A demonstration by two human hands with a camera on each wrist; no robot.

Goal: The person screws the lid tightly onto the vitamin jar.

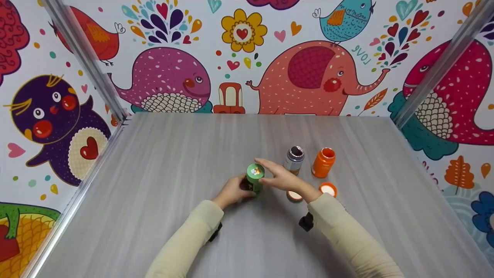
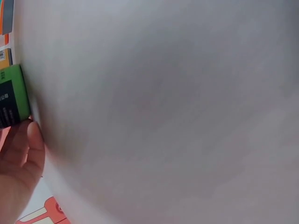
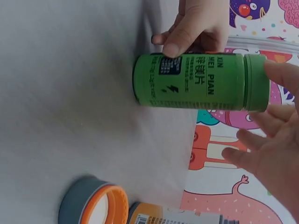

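A green supplement bottle (image 1: 254, 187) with its green cap (image 1: 255, 172) on stands upright at the middle of the table. My left hand (image 1: 233, 191) grips the bottle's body low down, thumb in front and fingers behind. My right hand (image 1: 283, 178) is at the cap from the right. In the right wrist view, its thumb lies at the edge of the cap (image 3: 257, 84), and the other fingers are spread and stretched out. Only a slice of the green bottle (image 2: 18, 93) shows in the left wrist view, above the left hand (image 2: 21, 163).
An open grey bottle (image 1: 294, 166) and an open orange bottle (image 1: 322, 165) stand to the right. Near them lie an orange cap (image 1: 328, 189) and a dark cap (image 1: 295, 196) with its pale inside upward, partly behind the right wrist. A patterned wall (image 1: 235, 58) borders the table.
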